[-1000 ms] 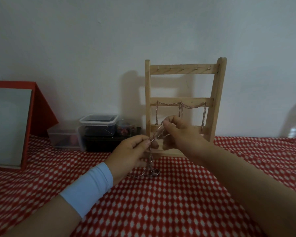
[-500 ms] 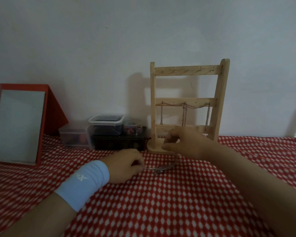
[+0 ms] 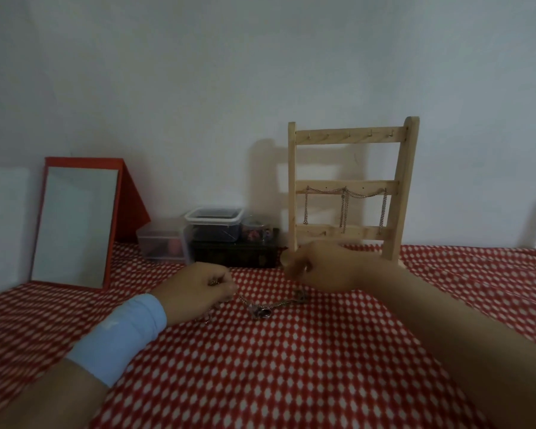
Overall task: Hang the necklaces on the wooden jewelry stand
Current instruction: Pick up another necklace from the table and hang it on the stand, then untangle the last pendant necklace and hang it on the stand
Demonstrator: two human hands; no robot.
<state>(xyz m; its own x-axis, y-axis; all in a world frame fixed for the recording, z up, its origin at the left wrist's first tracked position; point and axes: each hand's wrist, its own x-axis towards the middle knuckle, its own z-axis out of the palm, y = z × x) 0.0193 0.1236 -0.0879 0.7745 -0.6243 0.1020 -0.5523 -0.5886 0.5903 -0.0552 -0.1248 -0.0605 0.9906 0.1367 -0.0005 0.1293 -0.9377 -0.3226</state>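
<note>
Chains [image 3: 344, 198] already draped the middle rail [image 3: 325, 184] of the wooden jewelry stand [image 3: 402, 181]. At frame centre, left hand [image 3: 198, 287] and right hand [image 3: 328, 267] each pinched one pendant necklace [image 3: 262, 311], not yet hung.

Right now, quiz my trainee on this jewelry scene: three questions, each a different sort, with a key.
1. True or false: a chain hangs from the top rail of the wooden jewelry stand.
2. Multiple choice: the pendant of the necklace lies A) on the red checked cloth; B) on the stand's bottom rail; C) hooked on the stand's top rail.
3. Short answer: which arm wears the blue wristband?
Key: 1 false, the hung chain is on the middle rail; 2 A; 3 left.
</note>
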